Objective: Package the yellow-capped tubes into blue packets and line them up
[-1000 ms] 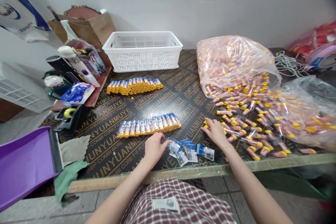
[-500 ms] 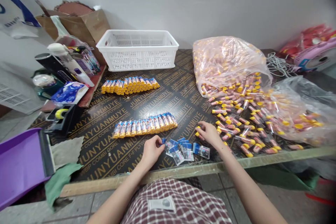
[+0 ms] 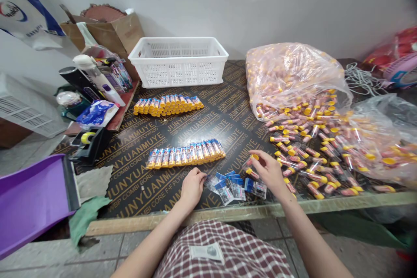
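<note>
My left hand (image 3: 193,187) is pinched at the left edge of some small clear packets with blue tops (image 3: 232,186); what its fingertips hold is too small to make out. My right hand (image 3: 267,173) has its fingers closed on a small clear tube with a yellow end (image 3: 250,160), and another yellow-capped tube lies just under the fingers. A slanting row of blue-and-yellow tubes (image 3: 185,154) lies beyond my left hand. To the right of my right hand, many pink tubes with yellow caps (image 3: 306,160) are scattered loosely.
A white basket (image 3: 182,71) stands at the back, with a stack of blue-and-yellow tubes (image 3: 167,105) before it. A large plastic bag (image 3: 289,74) spills pink tubes at the right. Bottles, a tape dispenser (image 3: 93,141) and a purple dustpan (image 3: 35,200) are at the left.
The view has shifted slightly left. My right hand now has a tube raised in its fingers. The blue bit by my left fingertips no longer shows.
</note>
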A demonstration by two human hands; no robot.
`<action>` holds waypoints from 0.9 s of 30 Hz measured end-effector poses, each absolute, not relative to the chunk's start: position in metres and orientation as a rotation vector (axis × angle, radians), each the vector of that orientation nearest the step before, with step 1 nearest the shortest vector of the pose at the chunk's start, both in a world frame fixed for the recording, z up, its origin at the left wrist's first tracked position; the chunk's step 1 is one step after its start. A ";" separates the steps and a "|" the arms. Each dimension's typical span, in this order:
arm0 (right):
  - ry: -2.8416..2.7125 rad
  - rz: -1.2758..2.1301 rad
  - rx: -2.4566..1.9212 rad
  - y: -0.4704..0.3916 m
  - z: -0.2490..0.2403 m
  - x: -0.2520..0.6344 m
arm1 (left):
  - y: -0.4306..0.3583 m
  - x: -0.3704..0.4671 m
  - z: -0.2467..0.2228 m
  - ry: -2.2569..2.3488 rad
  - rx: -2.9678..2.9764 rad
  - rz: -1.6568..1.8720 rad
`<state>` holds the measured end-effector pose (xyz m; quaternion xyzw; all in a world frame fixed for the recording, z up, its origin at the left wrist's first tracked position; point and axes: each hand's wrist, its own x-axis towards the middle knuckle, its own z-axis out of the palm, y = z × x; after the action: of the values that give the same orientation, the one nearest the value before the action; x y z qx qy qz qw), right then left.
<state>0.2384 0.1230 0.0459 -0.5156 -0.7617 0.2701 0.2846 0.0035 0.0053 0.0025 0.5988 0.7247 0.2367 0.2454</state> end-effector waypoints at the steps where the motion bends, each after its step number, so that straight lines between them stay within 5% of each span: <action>1: -1.987 0.830 -1.350 0.117 0.047 0.235 | 0.005 0.004 0.004 2.019 1.680 0.601; 5: -1.766 1.219 -1.212 0.096 0.042 0.222 | 0.002 0.007 0.005 2.086 1.745 0.595; 10: -1.575 1.353 -1.151 0.080 0.038 0.214 | -0.001 0.010 0.014 1.902 1.378 1.102; 17: -1.577 1.155 -1.014 0.054 0.060 0.203 | 0.015 0.007 0.046 1.304 0.304 1.473; 27: -1.782 0.854 -0.953 0.032 0.064 0.193 | 0.020 -0.004 0.047 1.250 0.021 1.594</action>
<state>0.1927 0.0323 0.0640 -0.3866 -0.7228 0.3465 0.4562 -0.0040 0.0200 0.0469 0.0089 0.5233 0.6674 0.5297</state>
